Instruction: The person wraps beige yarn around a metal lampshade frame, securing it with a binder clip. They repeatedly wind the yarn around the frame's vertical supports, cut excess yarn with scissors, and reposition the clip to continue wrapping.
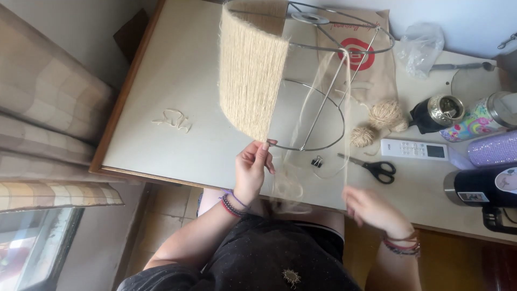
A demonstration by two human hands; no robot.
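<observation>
From the head camera, my left hand pinches the lower ring of the wire lampshade frame right at the edge of the jute wrapping, thumb and fingertips pressed there so the last turn does not slip while the frame lies on its side on the table. The wrapped part rises directly above that pinch; the bare wires spread away to the right of it.

My right hand is below and to the right of the frame, blurred, so I cannot say for certain whether it is closed on anything; it seems to be drawing the loose twine that hangs in pale loops between my two hands, keeping it slack enough to pass through the frame.

Just right of the pinch lies a small black binder clip, then black-handled scissors, within easy reach. Beyond them sit two balls of twine and a white remote. Behind the frame is a brown paper bag with a red ringed mark, and a crumpled clear plastic bag. Far right stand a flowered tin and a black flask.
</observation>
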